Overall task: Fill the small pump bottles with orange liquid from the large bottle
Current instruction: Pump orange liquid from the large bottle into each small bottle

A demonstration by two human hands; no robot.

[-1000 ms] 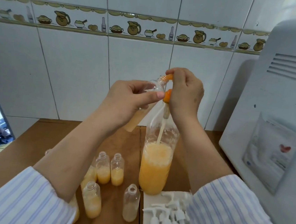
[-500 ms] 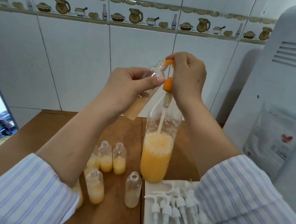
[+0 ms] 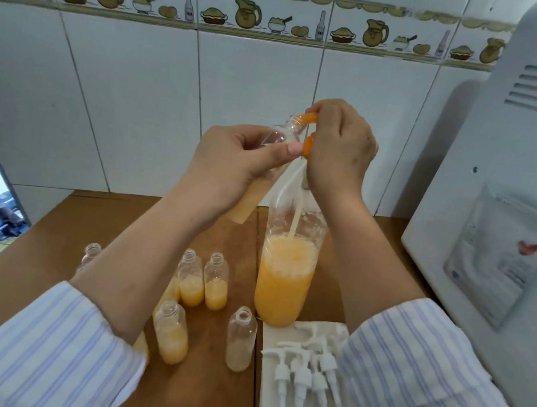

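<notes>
Over the last second the camera has tipped and the hands sit lower in view, but the grip and the pumping pose are unchanged, so filling goes on. The left hand (image 3: 232,159) holds a tilted small bottle (image 3: 263,176), fingers (image 3: 286,148) curled round it, its mouth at the orange pump nozzle (image 3: 307,118). The right hand (image 3: 339,147) clasps the pump atop the large bottle (image 3: 285,278) standing on the bench (image 3: 40,245)

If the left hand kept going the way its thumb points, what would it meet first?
Probably the orange pump head gripped by the right hand; the left hand's thumb tip already seems to touch it, though depth is unclear.
</notes>
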